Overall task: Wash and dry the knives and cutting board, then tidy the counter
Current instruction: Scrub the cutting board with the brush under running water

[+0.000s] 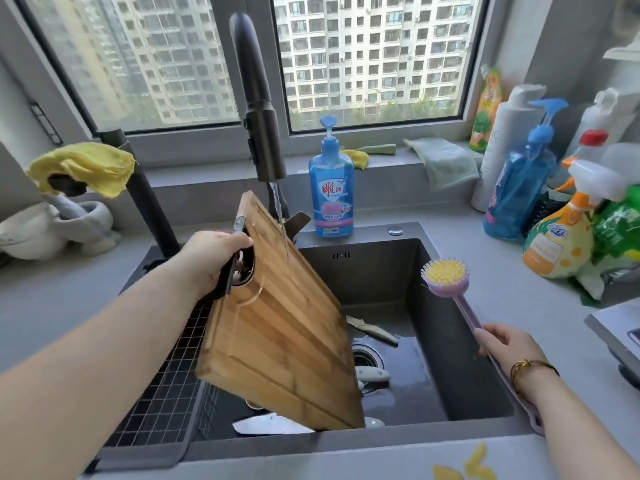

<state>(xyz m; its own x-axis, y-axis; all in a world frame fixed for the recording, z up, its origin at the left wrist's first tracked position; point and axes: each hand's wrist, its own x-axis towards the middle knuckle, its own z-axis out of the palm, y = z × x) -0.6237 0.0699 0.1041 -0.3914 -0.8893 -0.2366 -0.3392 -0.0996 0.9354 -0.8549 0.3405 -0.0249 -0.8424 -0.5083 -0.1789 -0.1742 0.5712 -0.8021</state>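
Sink (381, 268) under running faucet (258, 98): left hand (214, 258) grips tilted cutting board (277, 323), rinsing; right hand (509, 344), at 4 o'clock, grips brush (446, 277). Next, likely: scrub its face.

Left hand (214, 258): grips the cutting board (277, 317) by its handle edge — tilted over the sink (450, 341).
Faucet (258, 98): water streams onto the board.
Right hand (505, 348): holds the dish brush (446, 275) — bristles up.
Knives (372, 332): lie in the sink.

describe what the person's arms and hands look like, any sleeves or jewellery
Both forearms are bare, with no sleeves or gloves in view. The left hand wears nothing visible. The right hand has a thin gold bracelet at the wrist.
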